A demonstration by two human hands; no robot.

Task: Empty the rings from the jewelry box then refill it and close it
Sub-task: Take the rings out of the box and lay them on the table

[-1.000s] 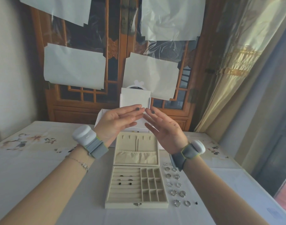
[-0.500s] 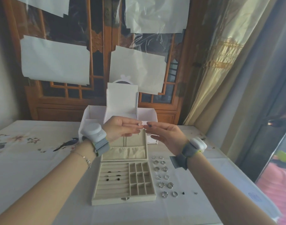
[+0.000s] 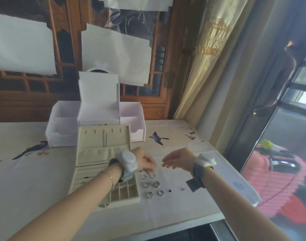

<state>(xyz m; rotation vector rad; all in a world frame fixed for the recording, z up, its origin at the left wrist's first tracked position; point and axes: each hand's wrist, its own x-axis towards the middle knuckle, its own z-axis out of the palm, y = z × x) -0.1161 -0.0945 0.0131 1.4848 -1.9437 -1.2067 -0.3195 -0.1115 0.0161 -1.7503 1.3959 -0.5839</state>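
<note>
Only the head view here, and the box [image 3: 103, 164] is the thing to go by: beige, lid standing open, sitting on the table [image 3: 27, 180] with its lower tray showing a grid of little compartments at its right end. The left arm crosses over the box, and the left hand [image 3: 145, 161] hangs just right of it, fingers curled down over the top of the rings [image 3: 151, 184]; whether it's actually pinching one can't be told, the fingertips are too blurry. The right hand [image 3: 177, 159] is further right of the box, just off the left hand, fingers loose and apart, holding nothing. The rings lie on the table just right of the box, in two rough columns, six visible, all outside the tray. A couple of tiny dark bits [image 3: 170, 190] sit a little further right of them. Both wrists wear a grey strap with a white gadget. Behind the box, touching or nearly touching its lid, stands a white organizer [image 3: 96, 119]. A curtain [image 3: 206, 66] hangs off to the right behind it.
</note>
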